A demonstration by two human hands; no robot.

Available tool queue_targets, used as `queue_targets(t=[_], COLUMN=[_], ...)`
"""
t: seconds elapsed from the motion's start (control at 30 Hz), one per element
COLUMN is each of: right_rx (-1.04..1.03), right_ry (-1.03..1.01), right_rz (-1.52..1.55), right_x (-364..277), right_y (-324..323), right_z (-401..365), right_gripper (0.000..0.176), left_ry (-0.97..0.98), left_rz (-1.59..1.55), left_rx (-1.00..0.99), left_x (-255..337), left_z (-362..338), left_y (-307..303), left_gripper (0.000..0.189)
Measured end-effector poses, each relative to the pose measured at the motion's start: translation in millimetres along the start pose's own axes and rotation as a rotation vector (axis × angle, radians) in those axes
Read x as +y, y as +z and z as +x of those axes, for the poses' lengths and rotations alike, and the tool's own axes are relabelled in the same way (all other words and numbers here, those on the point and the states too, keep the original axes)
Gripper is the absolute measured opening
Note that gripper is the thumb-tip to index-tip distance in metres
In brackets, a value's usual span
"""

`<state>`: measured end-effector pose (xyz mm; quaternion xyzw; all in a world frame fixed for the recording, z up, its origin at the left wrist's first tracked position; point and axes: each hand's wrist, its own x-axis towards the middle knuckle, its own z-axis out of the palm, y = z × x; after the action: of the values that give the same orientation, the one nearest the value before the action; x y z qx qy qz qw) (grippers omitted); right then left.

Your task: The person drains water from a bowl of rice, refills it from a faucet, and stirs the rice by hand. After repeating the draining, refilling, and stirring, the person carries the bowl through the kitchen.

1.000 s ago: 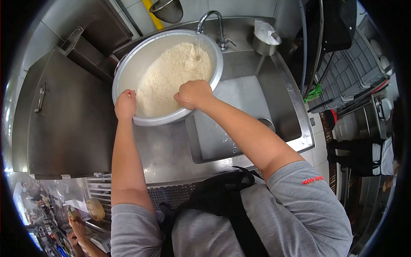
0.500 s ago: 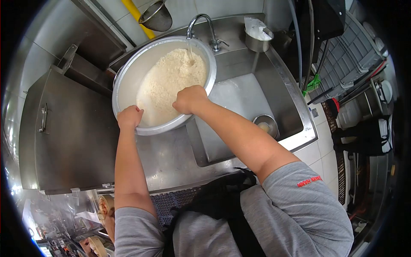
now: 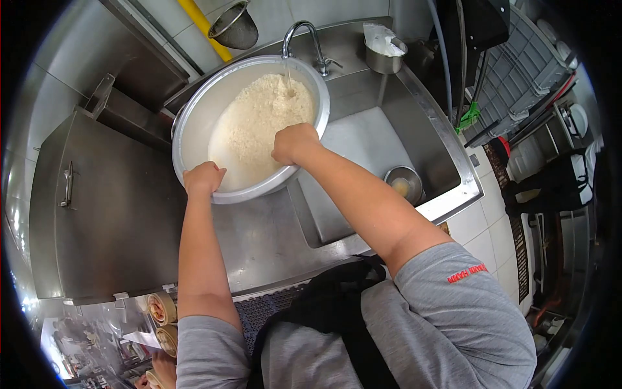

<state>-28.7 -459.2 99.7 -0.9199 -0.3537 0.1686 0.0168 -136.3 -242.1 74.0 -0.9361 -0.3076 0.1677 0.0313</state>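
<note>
A large metal basin (image 3: 198, 123) is tilted toward me at the left of the sink. Pale wet rice (image 3: 259, 113) lies in it, with cloudy water along the near side. My left hand (image 3: 205, 177) is closed around the near-left rim, thumb inside. Farther right, my right hand (image 3: 296, 144) grips the near-right rim, its fingers curled over the edge and their tips partly hidden. From the curved faucet (image 3: 302, 26) a thin stream of water runs onto the rice at the back.
Right of the basin is a steel sink (image 3: 424, 123) holding a pale slab (image 3: 366, 142) and a small metal bowl (image 3: 403, 185). A metal pot (image 3: 385, 59) stands behind, near a hanging strainer (image 3: 237, 29). At lower left, another person's hand (image 3: 164, 368) is near round bamboo steamers (image 3: 163, 307).
Both my hands still hold the rim and have shifted slightly right in view. The water keeps running. At lower left, the other person's hands have moved down, and more of the steamers shows.
</note>
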Motion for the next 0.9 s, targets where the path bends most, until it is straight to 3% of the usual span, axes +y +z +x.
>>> queue_targets(t=[0.27,0.53,0.9], right_rx=[0.054,0.104,0.126], right_ry=[0.029,0.029,0.032], right_rz=[0.014,0.031,0.045], right_x=[1.4,3.1,3.1], right_y=[6.1,5.7,7.4], right_z=[8.4,5.8,8.3], right_gripper=[0.025,0.024,0.023], left_ry=[0.023,0.068,0.044], left_rz=[0.012,0.085,0.008], left_rx=[0.013,-0.159,-0.108], left_x=[1.7,5.1,3.7], left_z=[-2.8,2.6,9.2], left_y=[-3.4,-6.4,-4.0], left_gripper=[0.037,0.044,0.039])
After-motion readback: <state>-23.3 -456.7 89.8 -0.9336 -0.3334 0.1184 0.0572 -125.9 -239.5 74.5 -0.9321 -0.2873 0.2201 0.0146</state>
